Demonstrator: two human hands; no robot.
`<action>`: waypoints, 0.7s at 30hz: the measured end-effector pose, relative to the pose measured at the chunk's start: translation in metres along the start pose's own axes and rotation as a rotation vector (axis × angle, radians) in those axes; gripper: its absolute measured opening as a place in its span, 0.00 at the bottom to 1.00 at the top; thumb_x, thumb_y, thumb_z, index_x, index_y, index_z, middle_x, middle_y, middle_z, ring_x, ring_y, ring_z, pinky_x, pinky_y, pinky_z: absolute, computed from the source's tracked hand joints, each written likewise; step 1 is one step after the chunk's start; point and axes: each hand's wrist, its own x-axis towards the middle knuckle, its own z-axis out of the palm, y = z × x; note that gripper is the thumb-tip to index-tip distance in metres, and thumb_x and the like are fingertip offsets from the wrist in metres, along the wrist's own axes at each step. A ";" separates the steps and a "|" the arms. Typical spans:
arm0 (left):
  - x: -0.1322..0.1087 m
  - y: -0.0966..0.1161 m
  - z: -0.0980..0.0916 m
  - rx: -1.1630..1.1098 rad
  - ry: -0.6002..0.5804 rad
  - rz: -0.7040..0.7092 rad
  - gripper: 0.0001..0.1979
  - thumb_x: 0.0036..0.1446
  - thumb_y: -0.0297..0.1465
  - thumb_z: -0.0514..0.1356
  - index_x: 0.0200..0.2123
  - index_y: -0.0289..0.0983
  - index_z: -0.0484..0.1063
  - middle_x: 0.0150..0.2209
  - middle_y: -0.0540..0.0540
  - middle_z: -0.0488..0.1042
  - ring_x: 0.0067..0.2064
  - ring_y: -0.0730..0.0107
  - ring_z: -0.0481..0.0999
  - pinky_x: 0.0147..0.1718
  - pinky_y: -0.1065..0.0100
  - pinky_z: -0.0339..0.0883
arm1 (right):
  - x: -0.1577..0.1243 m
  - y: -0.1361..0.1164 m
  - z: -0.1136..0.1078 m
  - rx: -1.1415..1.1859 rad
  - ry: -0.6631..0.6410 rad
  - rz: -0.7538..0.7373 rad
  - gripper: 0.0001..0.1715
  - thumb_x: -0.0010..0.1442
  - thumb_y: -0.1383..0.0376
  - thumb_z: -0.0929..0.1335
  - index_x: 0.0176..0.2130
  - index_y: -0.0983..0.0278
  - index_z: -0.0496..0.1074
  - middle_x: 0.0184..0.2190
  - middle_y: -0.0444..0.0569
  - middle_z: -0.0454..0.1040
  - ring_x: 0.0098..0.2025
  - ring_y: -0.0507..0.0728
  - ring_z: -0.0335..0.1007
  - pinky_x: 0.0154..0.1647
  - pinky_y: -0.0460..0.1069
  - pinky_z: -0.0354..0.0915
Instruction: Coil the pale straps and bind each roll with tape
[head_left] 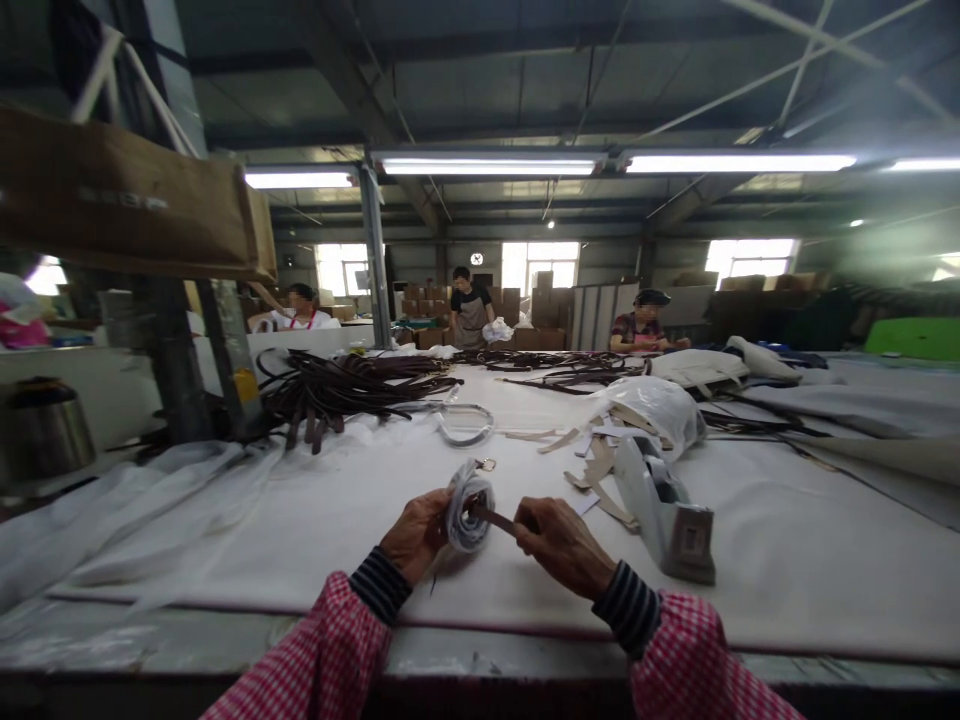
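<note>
Cardboard boxes point(525, 300) stack along the far wall, contents unseen; a clear plastic bag point(660, 405) lies on the table with pale strips point(592, 465) spilling beside it. Near the front edge of the white-covered table point(300, 520), the left hand point(416, 535) grips a coiled strap point(469, 510) wrapped in white film — the right hand point(562, 545) pinches its brown loose end. A grey tape dispenser point(667, 510) sits just right of them. Dark straps point(352, 385) pile further back under strip lights point(487, 165); three people work beyond.
</note>
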 end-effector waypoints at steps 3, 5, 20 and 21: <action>-0.012 0.007 0.008 0.102 -0.046 0.022 0.20 0.49 0.43 0.73 0.36 0.31 0.81 0.31 0.44 0.78 0.31 0.70 0.72 0.30 0.72 0.66 | -0.001 -0.011 0.008 0.181 -0.008 -0.013 0.17 0.63 0.62 0.67 0.24 0.64 0.74 0.20 0.44 0.74 0.24 0.52 0.69 0.28 0.46 0.58; -0.019 0.011 0.015 0.176 -0.065 0.023 0.21 0.50 0.44 0.72 0.35 0.31 0.81 0.30 0.44 0.78 0.28 0.72 0.70 0.27 0.73 0.62 | 0.000 -0.016 0.013 0.418 -0.016 0.016 0.20 0.63 0.58 0.68 0.22 0.65 0.71 0.18 0.43 0.71 0.20 0.51 0.65 0.24 0.45 0.57; -0.049 0.053 0.045 0.575 -0.098 0.036 0.23 0.51 0.50 0.66 0.28 0.32 0.78 0.23 0.49 0.70 0.25 0.71 0.63 0.27 0.69 0.54 | -0.056 -0.019 0.021 0.292 0.328 -0.444 0.13 0.69 0.70 0.63 0.49 0.59 0.72 0.42 0.51 0.74 0.38 0.55 0.71 0.40 0.50 0.68; -0.051 0.052 0.047 0.611 -0.094 0.047 0.21 0.51 0.48 0.67 0.27 0.33 0.77 0.23 0.49 0.69 0.26 0.70 0.63 0.27 0.68 0.55 | -0.060 -0.022 0.022 0.240 0.346 -0.502 0.13 0.70 0.71 0.61 0.46 0.59 0.73 0.41 0.51 0.74 0.39 0.55 0.71 0.41 0.50 0.67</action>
